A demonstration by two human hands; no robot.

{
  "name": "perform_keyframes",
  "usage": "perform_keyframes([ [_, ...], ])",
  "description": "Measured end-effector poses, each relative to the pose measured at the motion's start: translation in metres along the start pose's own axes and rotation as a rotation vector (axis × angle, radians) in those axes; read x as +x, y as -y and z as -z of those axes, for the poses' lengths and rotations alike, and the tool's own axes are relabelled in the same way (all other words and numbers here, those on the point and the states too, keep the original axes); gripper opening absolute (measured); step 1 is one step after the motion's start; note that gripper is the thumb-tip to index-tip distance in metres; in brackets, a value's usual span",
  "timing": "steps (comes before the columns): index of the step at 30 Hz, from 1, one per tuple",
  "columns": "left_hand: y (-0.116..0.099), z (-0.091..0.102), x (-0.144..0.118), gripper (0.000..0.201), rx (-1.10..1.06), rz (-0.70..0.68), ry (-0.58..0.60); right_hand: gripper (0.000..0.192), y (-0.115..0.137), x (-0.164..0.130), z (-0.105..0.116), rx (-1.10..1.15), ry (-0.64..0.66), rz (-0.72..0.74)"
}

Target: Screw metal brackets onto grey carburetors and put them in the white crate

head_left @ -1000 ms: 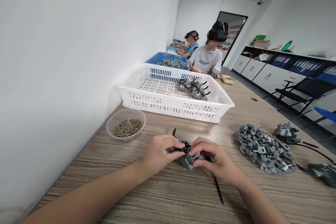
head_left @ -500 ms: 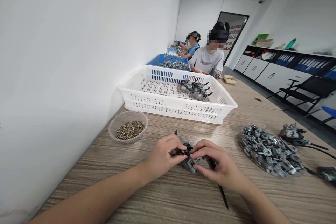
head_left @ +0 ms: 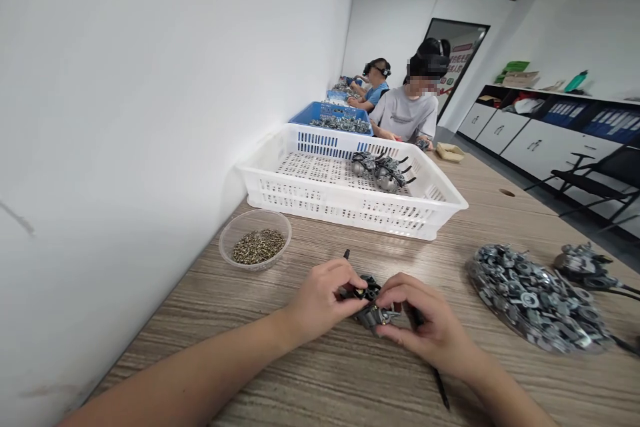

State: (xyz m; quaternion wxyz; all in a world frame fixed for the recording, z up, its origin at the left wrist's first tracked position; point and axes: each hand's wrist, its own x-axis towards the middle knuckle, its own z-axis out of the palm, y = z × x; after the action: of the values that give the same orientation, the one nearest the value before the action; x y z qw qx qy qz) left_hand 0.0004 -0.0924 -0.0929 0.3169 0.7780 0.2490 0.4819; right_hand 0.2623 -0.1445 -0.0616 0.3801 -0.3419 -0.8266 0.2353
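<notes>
My left hand (head_left: 333, 293) pinches the black upper part of a small grey metal assembly (head_left: 370, 317) low over the table. From the other side, my right hand (head_left: 425, 313) holds the same piece, its fingertips and thumb on its right end. The fingers cover much of the assembly, so its exact kind does not show. Behind my left fingers a short black tip (head_left: 347, 254) sticks up. A thin black rod (head_left: 441, 387) runs out from under my right hand toward the table's near side; what it belongs to is hidden.
Left of my hands stands a clear bowl (head_left: 223, 250) of small brassy screws. Beyond is a white basket (head_left: 330, 207) with metal assemblies. A clear container (head_left: 540, 303) of grey metal parts and another assembly (head_left: 583, 267) lie right. Co-workers (head_left: 405, 113) sit farther back; a wall borders the left.
The view has shifted slightly, so everything sits a little farther right or lower. Both hands keep hold of the assembly, which appears turned a little, with a metal prong now showing by my right fingers.
</notes>
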Motion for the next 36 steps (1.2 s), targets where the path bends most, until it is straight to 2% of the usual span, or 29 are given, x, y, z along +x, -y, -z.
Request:
perform_keyframes([
  [5, 0.001, 0.0, 0.001, 0.023, 0.031, -0.002, 0.017, 0.033, 0.002, 0.002, -0.001, -0.038, -0.009, 0.013],
  [11, 0.003, 0.003, 0.004, 0.022, 0.031, 0.019, 0.028, 0.024, 0.002, 0.004, -0.004, -0.011, -0.015, 0.005],
  [15, 0.007, 0.004, 0.006, 0.026, 0.011, 0.018, 0.048, 0.028, -0.004, 0.003, -0.01, -0.013, -0.026, -0.028],
  [19, 0.006, 0.008, 0.011, 0.028, -0.007, -0.044, 0.103, 0.029, -0.006, 0.004, -0.014, 0.009, -0.041, -0.021],
  [23, -0.006, 0.019, 0.015, 0.033, 0.005, -0.123, 0.166, 0.036, -0.006, 0.005, -0.013, 0.008, -0.039, -0.038],
  [27, -0.012, 0.031, 0.019, 0.039, 0.171, -0.191, 0.165, 0.047, -0.007, 0.004, -0.011, -0.006, -0.033, -0.059],
  [30, -0.008, 0.043, 0.027, 0.03, 0.36, -0.183, 0.087, 0.052, -0.006, 0.004, -0.01, -0.033, -0.021, -0.053],
  [32, -0.005, 0.058, 0.035, 0.026, 0.484, -0.12, 0.019, 0.059, -0.004, 0.004, -0.007, -0.062, -0.025, -0.037],
  [36, -0.007, 0.111, 0.049, 0.031, 0.818, 0.156, -0.149, 0.078, 0.0, 0.002, 0.002, -0.16, -0.072, 0.003],
])
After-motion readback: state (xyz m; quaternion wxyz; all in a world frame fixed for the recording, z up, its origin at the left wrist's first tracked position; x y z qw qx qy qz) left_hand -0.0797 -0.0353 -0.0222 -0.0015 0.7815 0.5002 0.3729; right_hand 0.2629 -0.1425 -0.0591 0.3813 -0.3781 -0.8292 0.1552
